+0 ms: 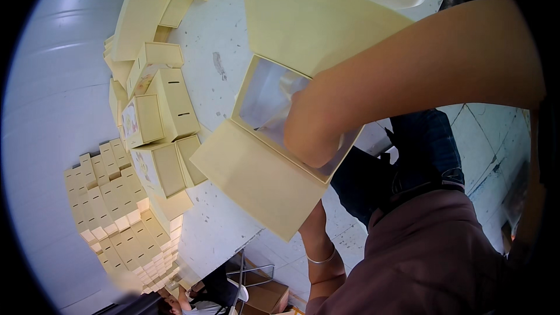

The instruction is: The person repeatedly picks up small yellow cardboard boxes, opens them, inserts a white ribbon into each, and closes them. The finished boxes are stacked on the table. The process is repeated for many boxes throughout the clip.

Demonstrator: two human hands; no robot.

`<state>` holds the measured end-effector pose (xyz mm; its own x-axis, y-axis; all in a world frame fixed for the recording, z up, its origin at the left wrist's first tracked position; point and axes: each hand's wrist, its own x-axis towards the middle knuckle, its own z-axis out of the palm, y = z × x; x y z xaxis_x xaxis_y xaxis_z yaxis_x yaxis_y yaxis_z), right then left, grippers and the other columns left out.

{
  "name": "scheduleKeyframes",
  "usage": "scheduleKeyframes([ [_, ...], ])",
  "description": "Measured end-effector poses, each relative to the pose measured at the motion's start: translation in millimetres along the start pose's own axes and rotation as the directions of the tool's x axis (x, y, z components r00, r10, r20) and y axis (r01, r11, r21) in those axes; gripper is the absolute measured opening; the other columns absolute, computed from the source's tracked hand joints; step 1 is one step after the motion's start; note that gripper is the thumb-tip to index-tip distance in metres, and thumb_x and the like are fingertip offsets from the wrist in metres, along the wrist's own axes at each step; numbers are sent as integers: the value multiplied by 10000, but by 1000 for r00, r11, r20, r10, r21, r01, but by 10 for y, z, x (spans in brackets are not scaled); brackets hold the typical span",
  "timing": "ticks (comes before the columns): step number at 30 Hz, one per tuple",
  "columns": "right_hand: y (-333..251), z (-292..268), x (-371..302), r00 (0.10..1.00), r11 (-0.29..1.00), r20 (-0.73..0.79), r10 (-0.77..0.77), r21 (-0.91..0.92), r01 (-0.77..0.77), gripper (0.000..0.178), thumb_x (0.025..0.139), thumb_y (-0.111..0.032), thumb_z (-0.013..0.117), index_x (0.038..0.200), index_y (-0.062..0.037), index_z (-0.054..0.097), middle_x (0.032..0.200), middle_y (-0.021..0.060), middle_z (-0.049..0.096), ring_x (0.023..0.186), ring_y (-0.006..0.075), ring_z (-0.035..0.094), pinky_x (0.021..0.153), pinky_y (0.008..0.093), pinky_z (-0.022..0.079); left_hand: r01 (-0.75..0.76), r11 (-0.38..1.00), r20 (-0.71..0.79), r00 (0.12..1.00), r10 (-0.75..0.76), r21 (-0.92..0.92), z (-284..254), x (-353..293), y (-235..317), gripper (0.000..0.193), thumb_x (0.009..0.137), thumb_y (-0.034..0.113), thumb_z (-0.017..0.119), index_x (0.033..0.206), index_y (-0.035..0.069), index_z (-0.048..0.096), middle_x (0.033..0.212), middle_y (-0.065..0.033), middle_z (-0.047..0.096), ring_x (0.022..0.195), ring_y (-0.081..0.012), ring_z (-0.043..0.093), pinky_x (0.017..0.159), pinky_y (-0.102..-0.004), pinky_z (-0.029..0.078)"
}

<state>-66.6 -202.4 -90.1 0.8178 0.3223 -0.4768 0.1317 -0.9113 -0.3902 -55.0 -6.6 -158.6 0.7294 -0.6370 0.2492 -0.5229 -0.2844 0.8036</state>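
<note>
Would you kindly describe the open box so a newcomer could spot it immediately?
Start at the pale table and look to its near edge, where the person's right hand reaches into a white-lined cream box. Its two large panels spread wide, unlike the closed boxes clustered at left.

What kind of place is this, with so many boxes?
Probably a workshop or packing room. You can see big stacks of cream boxes, more boxes along a white table, and someone's right hand inside an open box.

Brown carton, pale tiled floor
</note>
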Motion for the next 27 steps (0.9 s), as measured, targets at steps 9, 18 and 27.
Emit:
scheduleKeyframes([
  [9, 11, -10, -49, 995, 996, -51, -87, 27, 88, 204, 726, -130, 495, 844, -115, 660, 799, 80, 640, 754, 267, 597, 697, 414, 413, 36, 999, -1, 999, -36, -23, -3, 17, -10, 399, 743, 76, 666, 1109, -12, 532, 1093, -94, 550, 967, -206, 527, 870, -318, 404],
  [18, 54, 11, -36, 989, 992, -80, -122, 33, 125, 207, 734, -131, 494, 863, -125, 655, 799, 74, 639, 759, 262, 594, 725, 420, 394, -40, 999, 4, 999, 40, 7, 25, 49, 47, 271, 793, 60, 610, 1053, 6, 559, 1011, -88, 582, 907, -214, 547, 800, -309, 433],
  [27, 97, 29, -36, 982, 985, -93, -163, 36, 167, 211, 742, -131, 492, 883, -135, 650, 799, 68, 637, 763, 257, 591, 752, 427, 375, -25, 1000, -5, 1000, 25, 9, 25, 28, -13, 391, 749, 59, 664, 1107, -19, 527, 1089, -96, 551, 967, -208, 527, 861, -316, 414],
])
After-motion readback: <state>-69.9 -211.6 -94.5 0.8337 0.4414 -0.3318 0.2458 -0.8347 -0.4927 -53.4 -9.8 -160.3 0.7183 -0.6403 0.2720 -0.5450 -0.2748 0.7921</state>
